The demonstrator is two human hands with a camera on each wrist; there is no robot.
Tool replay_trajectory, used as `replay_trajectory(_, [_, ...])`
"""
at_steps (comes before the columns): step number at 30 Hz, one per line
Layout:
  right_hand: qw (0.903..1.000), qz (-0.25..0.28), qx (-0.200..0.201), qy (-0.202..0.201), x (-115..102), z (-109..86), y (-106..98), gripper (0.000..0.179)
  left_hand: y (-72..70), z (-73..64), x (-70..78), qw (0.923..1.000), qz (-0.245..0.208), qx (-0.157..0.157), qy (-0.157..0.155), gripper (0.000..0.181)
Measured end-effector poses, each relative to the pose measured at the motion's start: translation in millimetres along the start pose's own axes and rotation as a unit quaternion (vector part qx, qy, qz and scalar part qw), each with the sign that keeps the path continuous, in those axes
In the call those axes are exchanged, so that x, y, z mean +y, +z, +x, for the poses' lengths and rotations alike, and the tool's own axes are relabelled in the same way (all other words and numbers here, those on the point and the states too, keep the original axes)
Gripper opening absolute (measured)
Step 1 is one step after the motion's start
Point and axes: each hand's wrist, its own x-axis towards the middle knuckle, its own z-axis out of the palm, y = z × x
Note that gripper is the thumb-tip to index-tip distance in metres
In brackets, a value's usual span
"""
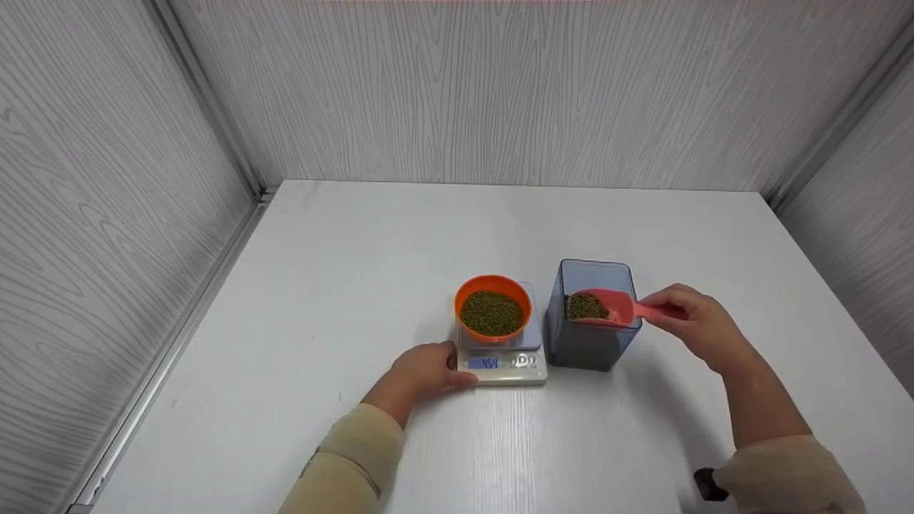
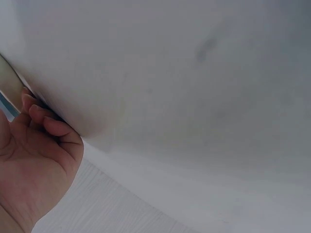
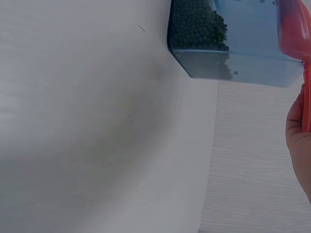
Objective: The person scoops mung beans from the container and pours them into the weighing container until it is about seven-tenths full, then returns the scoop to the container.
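Note:
My left hand (image 1: 427, 370) grips the left front corner of a white digital kitchen scale (image 1: 510, 376), thumb along its front edge; in the left wrist view its fingers (image 2: 57, 127) curl at the scale's side. On the scale sits an orange bowl (image 1: 493, 338) of small green beans (image 1: 491, 313), above a lit display (image 1: 484, 363) with digits. Between thumb and fingers, my right hand (image 1: 703, 325) holds the handle of a red scoop (image 1: 623, 307). The scoop carries green beans over the mouth of a translucent blue-grey container (image 1: 585, 350). More beans (image 3: 197, 29) show inside the container in the right wrist view.
The container stands just right of the scale on a white table (image 1: 343, 285). Wood-grain panels (image 1: 485, 93) rise behind and at both sides. A small black object (image 1: 710, 485) shows beside the right sleeve (image 1: 785, 475).

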Motion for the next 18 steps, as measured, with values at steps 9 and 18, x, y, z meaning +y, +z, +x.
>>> replay_trajectory(9, [0.9996,0.027,0.008,0.005,3.4,-2.5,1.3,0.022,0.0,0.6,0.0,1.0000,-0.003,0.003,0.000,0.044])
replay_trajectory(18, [0.9994,0.026,0.013,0.019,1.9,-5.6,3.9,0.027,-0.3,-0.1,0.7,1.0000,-0.004,0.001,-0.004,0.044])
